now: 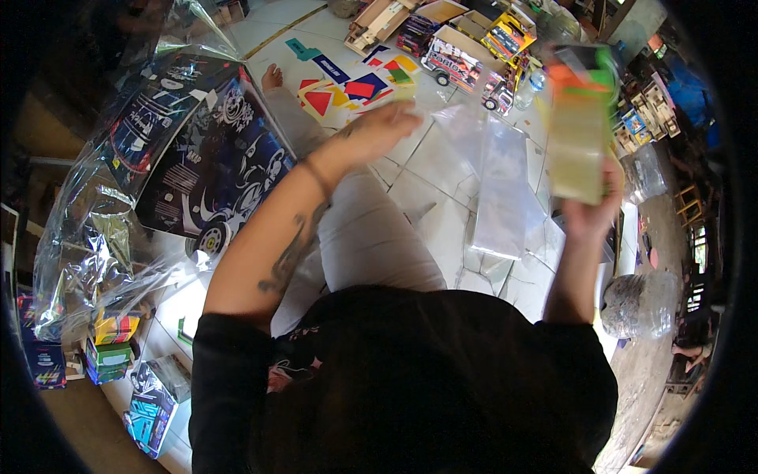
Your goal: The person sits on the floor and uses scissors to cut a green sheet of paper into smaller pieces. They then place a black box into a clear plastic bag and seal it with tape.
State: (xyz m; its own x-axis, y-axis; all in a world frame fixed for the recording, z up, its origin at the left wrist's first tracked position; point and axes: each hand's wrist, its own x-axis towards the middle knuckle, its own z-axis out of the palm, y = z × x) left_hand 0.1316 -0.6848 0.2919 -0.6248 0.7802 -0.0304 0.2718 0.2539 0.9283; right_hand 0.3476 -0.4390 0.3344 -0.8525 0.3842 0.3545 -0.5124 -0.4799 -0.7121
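My right hand (598, 207) grips the lower edge of a blurred pale-yellow rectangular sheet or stack of sheets (577, 150), with orange and green pieces at its far end. My left hand (380, 132) is raised over the tiles beside coloured paper cut-outs (347, 96); its fingers are smeared by motion. Between my hands, a long clear plastic sheet (502, 189) lies on the floor, with its upper part close to my left fingertips. I cannot see anything held in the left hand.
A large dark printed box (213, 158) under clear film stands at my left. Toy trucks (466, 67) and small boxes line the far side. Wooden toy trucks (649, 114) sit at the far right, near a clear plastic bag (641, 306). Boxes (154, 403) stand at lower left.
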